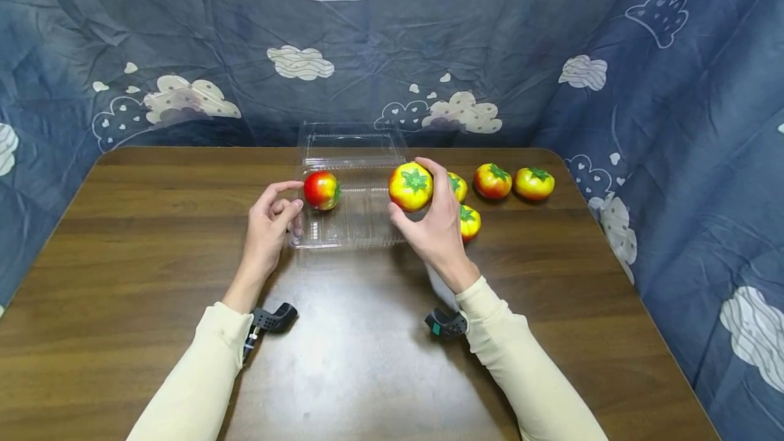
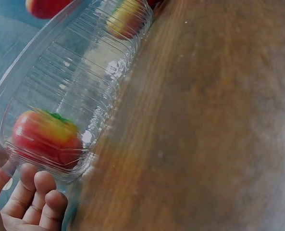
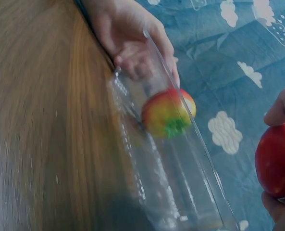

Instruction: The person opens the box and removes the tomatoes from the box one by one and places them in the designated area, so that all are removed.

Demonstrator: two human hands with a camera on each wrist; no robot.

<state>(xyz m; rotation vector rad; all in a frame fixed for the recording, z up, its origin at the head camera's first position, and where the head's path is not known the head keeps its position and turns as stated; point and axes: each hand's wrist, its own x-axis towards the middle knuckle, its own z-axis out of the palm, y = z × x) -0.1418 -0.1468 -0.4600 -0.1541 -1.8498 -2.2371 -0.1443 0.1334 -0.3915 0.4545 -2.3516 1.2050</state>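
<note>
A clear plastic clamshell box [image 1: 358, 226] lies open on the brown table [image 1: 153, 257]. One red and yellow tomato [image 1: 321, 190] sits inside at its left end, also seen as tomato [image 2: 46, 137] and tomato [image 3: 168, 113]. My left hand [image 1: 272, 220] grips the box's left end, index finger along the rim, other fingers [image 2: 34, 199] curled against the wall. My right hand [image 1: 431, 223] holds a yellow tomato [image 1: 411, 186] just above the box's right edge; its red side shows as tomato [image 3: 277, 159].
Several more tomatoes lie right of the box: one [image 1: 458, 186] and another [image 1: 469, 222] behind my right hand, two more [image 1: 493, 181] [image 1: 534, 183] farther right. The box's lid [image 1: 352, 145] lies flat behind it. Blue cloud-print cloth [image 1: 674, 121] surrounds the table.
</note>
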